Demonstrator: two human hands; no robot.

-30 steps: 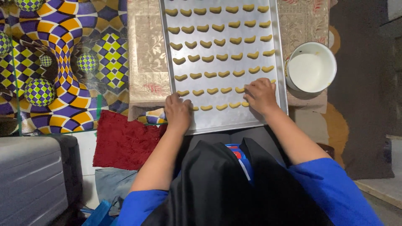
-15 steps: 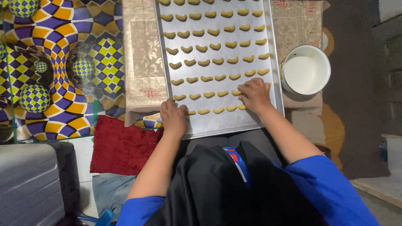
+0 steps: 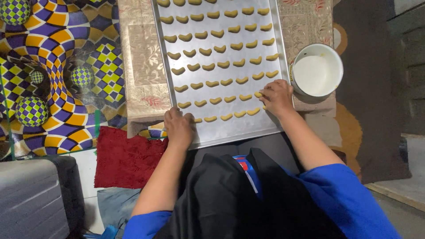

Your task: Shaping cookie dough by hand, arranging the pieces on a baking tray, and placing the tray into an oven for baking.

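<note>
Carpet [image 3: 53,66] with glossy checkered swirl pattern lies far left. Left hand [image 3: 179,127], grip closed flat over the near rim of the dull metal tray [image 3: 230,130]. Crescent dough pieces [image 3: 221,64], matte yellow, lie in rows beyond. Right hand [image 3: 276,95], fingertips pinched narrow on one piece. Round white bowl [image 3: 316,73] just right.
</note>
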